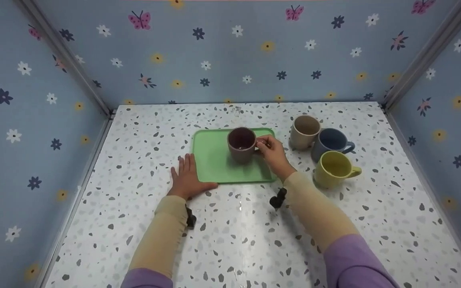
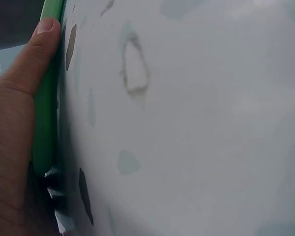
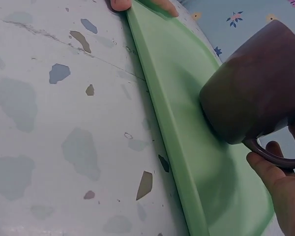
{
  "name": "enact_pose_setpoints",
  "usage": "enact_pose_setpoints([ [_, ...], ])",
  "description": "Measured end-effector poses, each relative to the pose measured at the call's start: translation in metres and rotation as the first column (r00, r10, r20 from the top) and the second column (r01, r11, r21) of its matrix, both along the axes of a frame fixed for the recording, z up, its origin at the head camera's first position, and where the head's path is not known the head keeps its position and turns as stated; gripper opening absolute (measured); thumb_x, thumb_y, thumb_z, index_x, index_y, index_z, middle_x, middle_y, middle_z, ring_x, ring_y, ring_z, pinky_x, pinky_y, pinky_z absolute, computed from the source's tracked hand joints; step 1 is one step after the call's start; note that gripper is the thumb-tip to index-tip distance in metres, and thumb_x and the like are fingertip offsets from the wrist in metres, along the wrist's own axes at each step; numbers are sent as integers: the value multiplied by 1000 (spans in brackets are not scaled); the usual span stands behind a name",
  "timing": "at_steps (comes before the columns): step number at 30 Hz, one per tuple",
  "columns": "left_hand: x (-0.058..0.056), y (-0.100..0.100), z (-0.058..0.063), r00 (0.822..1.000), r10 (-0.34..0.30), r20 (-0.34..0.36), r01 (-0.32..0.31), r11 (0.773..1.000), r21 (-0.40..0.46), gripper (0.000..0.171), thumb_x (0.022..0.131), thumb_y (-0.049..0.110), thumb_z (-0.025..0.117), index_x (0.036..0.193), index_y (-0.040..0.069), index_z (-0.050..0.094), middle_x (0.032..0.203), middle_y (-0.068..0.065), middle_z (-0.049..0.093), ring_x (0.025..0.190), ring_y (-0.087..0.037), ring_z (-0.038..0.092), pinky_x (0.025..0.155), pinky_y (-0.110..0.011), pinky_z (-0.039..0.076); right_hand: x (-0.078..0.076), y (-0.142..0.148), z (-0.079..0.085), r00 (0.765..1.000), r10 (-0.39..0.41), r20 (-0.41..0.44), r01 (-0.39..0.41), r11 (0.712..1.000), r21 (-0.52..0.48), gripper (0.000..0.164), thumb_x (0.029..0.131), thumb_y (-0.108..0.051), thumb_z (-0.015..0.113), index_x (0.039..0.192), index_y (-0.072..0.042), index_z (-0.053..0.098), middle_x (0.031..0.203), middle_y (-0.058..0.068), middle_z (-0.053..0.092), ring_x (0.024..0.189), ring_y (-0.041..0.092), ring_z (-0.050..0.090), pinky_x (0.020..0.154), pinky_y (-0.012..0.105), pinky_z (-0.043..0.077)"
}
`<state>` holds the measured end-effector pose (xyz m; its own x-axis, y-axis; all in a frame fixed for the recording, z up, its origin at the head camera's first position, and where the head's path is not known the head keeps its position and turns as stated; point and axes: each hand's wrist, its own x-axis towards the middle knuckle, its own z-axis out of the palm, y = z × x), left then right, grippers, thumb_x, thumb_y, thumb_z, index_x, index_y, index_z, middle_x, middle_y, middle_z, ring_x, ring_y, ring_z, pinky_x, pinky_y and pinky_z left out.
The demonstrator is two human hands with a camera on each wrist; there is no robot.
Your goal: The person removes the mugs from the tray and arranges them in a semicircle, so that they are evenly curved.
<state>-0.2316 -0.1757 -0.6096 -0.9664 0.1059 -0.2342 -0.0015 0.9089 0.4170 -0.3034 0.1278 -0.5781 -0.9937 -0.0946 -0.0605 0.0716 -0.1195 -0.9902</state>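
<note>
A dark mauve mug [image 1: 241, 149] is over the right half of a green tray [image 1: 214, 160], its mouth facing up. My right hand [image 1: 274, 156] pinches the mug's handle from the right side; in the right wrist view the fingers [image 3: 265, 169] curl at the handle and the mug's base is close over the tray. At the tray's lower left corner rests my left hand [image 1: 186, 180], fingers spread along the left side and thumb along the near edge. The left wrist view shows that thumb [image 2: 44, 39] on the green rim.
To the right of the tray stand a beige mug [image 1: 303, 134], a blue mug [image 1: 330, 144] and a yellow mug [image 1: 334, 170], grouped close together. The speckled white table [image 1: 142, 132] meets flowered blue walls [image 1: 230, 52] at the back and sides.
</note>
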Motion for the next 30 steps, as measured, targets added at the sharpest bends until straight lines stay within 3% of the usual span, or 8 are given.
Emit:
enact_pose_setpoints([
  [8, -3, 0, -3, 1000, 0, 0, 0, 1000, 1, 147, 68, 87, 65, 160, 2, -12, 168, -18, -14, 153, -36, -17, 118, -63, -13, 11, 11, 9, 1000, 0, 19, -1, 998, 56, 14, 103, -2, 55, 116, 2, 59, 115, 14, 62, 106, 21, 64, 96, 41, 56],
  [15, -4, 0, -1, 1000, -6, 5, 6, 1000, -7, 147, 68, 88, 64, 159, 2, -13, 168, -18, -15, 153, -36, -17, 118, -63, -13, 19, 23, 13, 1000, 7, 2, -7, 1000, 27, 10, 102, 0, 55, 111, 2, 59, 109, 12, 62, 102, 21, 66, 94, 41, 57],
  [25, -5, -1, -5, 1000, 0, 12, 0, 1000, -8, 150, 65, 90, 64, 159, 4, -15, 167, -16, -17, 153, -35, -18, 118, -62, -14, 32, 39, 16, 1000, 24, -11, -24, 1000, 4, 13, 101, 6, 52, 112, 5, 59, 109, 16, 62, 108, 35, 65, 93, 41, 58],
  [30, -3, 0, -4, 1000, -5, 4, 5, 1000, -11, 149, 66, 89, 64, 159, 3, -14, 167, -18, -15, 153, -37, -17, 118, -64, -13, 41, 47, 19, 999, 26, -40, -25, 999, 28, 11, 101, 5, 54, 111, 5, 60, 104, 11, 65, 97, 22, 69, 89, 38, 59],
])
